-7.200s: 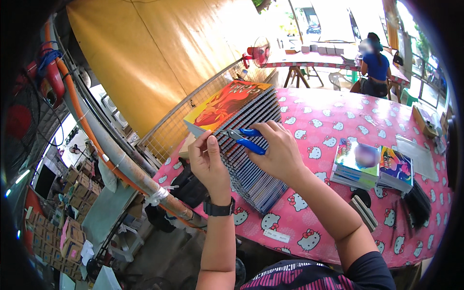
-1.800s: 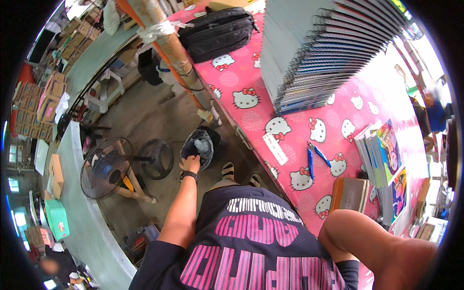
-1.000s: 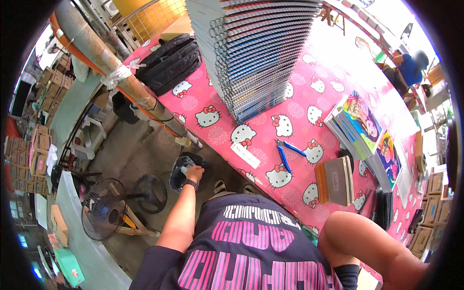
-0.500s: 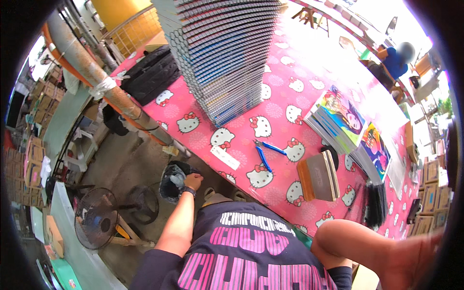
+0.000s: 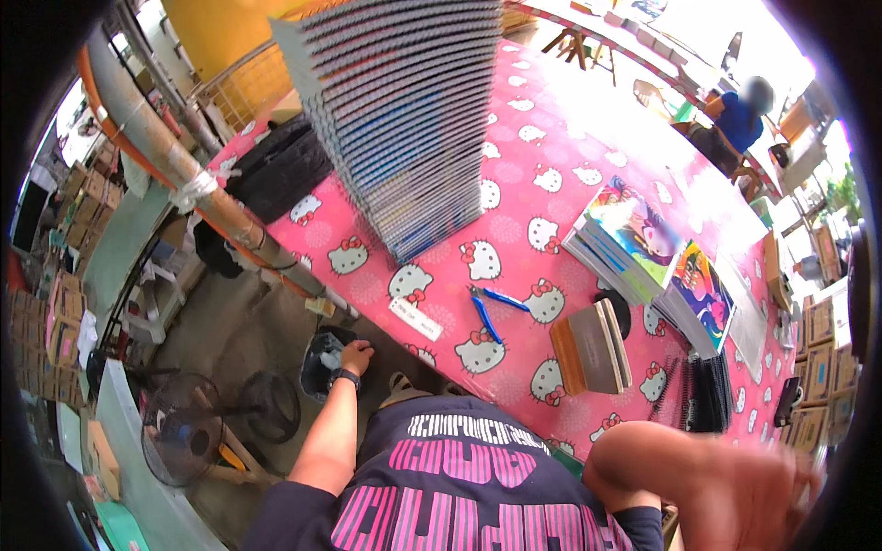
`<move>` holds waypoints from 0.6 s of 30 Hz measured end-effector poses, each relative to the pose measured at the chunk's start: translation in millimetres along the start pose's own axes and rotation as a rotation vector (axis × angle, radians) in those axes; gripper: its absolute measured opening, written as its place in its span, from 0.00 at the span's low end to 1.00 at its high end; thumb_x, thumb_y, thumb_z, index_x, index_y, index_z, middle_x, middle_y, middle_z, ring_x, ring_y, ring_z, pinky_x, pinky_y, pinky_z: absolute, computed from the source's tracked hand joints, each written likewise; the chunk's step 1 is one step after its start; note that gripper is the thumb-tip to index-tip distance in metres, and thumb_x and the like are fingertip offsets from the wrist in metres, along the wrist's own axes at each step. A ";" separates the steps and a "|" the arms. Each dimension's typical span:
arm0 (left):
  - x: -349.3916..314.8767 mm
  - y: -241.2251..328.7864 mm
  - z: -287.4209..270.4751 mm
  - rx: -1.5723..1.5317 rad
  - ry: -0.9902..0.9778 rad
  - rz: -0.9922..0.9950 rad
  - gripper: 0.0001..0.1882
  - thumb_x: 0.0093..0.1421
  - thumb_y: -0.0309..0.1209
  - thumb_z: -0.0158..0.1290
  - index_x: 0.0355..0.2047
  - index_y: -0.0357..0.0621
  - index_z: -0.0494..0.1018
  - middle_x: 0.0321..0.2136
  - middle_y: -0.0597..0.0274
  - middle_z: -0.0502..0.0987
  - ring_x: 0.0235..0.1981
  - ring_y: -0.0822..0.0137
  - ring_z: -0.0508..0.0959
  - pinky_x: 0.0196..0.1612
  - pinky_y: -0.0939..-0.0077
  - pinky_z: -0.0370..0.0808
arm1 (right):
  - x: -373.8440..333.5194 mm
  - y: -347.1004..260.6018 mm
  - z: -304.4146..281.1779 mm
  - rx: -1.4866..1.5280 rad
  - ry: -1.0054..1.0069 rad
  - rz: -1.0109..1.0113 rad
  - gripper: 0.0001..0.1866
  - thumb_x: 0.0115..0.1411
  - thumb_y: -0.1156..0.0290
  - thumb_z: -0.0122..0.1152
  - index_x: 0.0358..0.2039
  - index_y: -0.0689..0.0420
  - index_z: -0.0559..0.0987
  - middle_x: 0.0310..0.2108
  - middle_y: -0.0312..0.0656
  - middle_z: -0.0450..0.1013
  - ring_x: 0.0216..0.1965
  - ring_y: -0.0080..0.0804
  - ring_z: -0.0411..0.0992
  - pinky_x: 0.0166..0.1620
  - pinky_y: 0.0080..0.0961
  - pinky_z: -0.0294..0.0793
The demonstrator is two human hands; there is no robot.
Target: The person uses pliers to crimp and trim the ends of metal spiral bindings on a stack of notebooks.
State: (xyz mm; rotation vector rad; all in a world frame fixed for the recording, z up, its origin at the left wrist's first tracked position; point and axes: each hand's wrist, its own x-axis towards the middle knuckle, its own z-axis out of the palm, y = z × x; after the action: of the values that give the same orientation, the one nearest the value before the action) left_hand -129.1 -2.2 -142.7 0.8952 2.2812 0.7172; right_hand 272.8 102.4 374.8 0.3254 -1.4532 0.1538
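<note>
My left hand (image 5: 356,357) hangs low beside the table's near edge, above a dark bin (image 5: 323,365) on the floor. Its fingers are curled in, and nothing shows in them. Raised at the lower right, my right hand (image 5: 767,491) is smeared by motion, so its fingers cannot be read. On the pink table (image 5: 514,363) lie blue-handled cutters (image 5: 487,315), part open, beside a white paper slip (image 5: 415,319). Right of the cutters sits a brown and grey block (image 5: 590,347). Behind them rises a tall stack of spiral-bound books (image 5: 404,129).
Colourful-covered books (image 5: 629,239) lie at the table's right, with black binding coils (image 5: 707,393) nearer me. A black case (image 5: 280,170) rests behind the stack. A pipe post (image 5: 211,197) and a fan (image 5: 184,427) stand at left. A person in blue (image 5: 738,119) sits far right.
The view has shifted, so the table and its things appear slightly more to the left. My right hand has moved a little left and remains blurred; my left hand stays low over the bin.
</note>
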 end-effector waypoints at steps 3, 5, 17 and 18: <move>6.0 41.1 -25.9 -0.409 0.598 0.142 0.13 0.52 0.24 0.51 0.39 0.38 0.73 0.32 0.53 0.78 0.36 0.59 0.77 0.41 0.70 0.73 | -72.9 48.9 5.9 -0.529 -0.207 0.592 0.26 0.45 0.73 0.61 0.48 0.59 0.69 0.43 0.50 0.69 0.47 0.43 0.66 0.53 0.38 0.62; 18.6 54.9 -62.4 -0.359 0.903 0.208 0.15 0.53 0.19 0.47 0.42 0.37 0.70 0.34 0.54 0.75 0.35 0.63 0.76 0.38 0.73 0.73 | -172.1 71.1 5.7 -0.695 -0.612 0.930 0.29 0.44 0.73 0.62 0.49 0.59 0.68 0.44 0.52 0.68 0.48 0.46 0.65 0.54 0.40 0.61; -25.3 369.0 -231.8 -0.778 0.685 1.023 0.27 0.64 0.47 0.42 0.51 0.35 0.62 0.44 0.57 0.68 0.46 0.68 0.67 0.49 0.73 0.63 | -303.6 54.7 46.3 -0.954 -1.371 1.394 0.54 0.33 0.39 0.68 0.57 0.57 0.62 0.48 0.45 0.62 0.54 0.41 0.58 0.51 0.46 0.60; -24.1 378.5 -232.5 -0.788 0.689 1.064 0.27 0.63 0.48 0.42 0.51 0.35 0.62 0.42 0.58 0.68 0.45 0.68 0.66 0.48 0.73 0.63 | -301.1 55.1 47.4 -0.908 -1.333 1.402 0.46 0.36 0.46 0.69 0.53 0.59 0.66 0.47 0.46 0.63 0.51 0.42 0.62 0.50 0.40 0.64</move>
State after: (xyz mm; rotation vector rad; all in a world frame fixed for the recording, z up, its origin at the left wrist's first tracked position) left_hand -113.5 157.1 272.3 1.5472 1.5078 2.4567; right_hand 176.1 167.9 87.9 -1.6998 -2.5963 0.4009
